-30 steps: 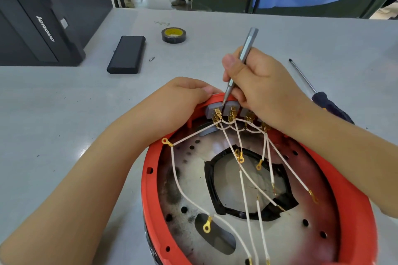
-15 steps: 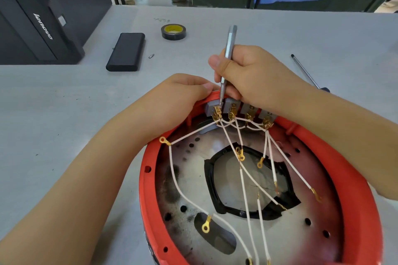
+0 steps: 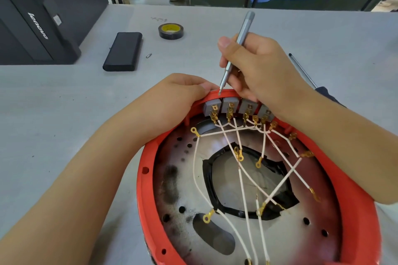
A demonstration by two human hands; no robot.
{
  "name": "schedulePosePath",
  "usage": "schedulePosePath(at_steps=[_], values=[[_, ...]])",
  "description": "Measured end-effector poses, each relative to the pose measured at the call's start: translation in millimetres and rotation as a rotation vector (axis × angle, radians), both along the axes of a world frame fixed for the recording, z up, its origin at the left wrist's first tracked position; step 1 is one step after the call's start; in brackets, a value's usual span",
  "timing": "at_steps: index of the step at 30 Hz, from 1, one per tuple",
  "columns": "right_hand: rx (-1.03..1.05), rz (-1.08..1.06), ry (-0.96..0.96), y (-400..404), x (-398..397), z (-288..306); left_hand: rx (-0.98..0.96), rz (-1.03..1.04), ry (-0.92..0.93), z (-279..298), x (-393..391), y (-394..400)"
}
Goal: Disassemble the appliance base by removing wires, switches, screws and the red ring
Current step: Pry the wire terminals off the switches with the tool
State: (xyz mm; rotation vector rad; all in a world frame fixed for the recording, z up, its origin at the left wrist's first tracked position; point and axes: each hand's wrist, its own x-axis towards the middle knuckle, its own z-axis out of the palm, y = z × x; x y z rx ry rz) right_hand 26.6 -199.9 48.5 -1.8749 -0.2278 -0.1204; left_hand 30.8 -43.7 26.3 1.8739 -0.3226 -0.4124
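Fingers of right hand clamped on slim screwdriver; left hand gripping red ring. Outstanding: four switches, white wires, ring.

The red ring runs off the bottom edge.

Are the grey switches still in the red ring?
In: four switches sit seated in the ring, wires attached.
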Motion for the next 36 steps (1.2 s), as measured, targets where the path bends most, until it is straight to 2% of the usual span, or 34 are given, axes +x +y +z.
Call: schedulePosePath(at_steps=[3, 10, 12, 16, 18, 23, 30, 36], values=[[0.105, 0.045, -0.013, -3, -3, 7, 0.022, 0.008, -0.028, 0, 0, 0], [-0.028, 0.272, -0.145, -9, -19, 22, 0.051, -0.024, -0.044, -1, -1, 2], [-0.166, 0.292, -0.136, -12, -28, 20, 0.057, -0.008, -0.084, 0, -1, 2], [-0.696, 0.233, -0.084, -22, -45, 12, 0.031, -0.017, -0.064, 0, -1, 2], [-0.854, 0.205, -0.051, -25, -53, 11, 0.022, -0.023, -0.049, -1, -1, 2], [-0.726, 0.179, -0.065, -33, -71, 20, 0.062, -0.022, -0.061, -2, -1, 3], [-0.802, 0.109, -0.093, -36, -79, 6, 0.096, -0.02, -0.083, 0, -4, 2], [-0.885, 0.108, -0.102, -33, -78, 9, 0.225, -0.008, -0.196, 4, -8, 6]])
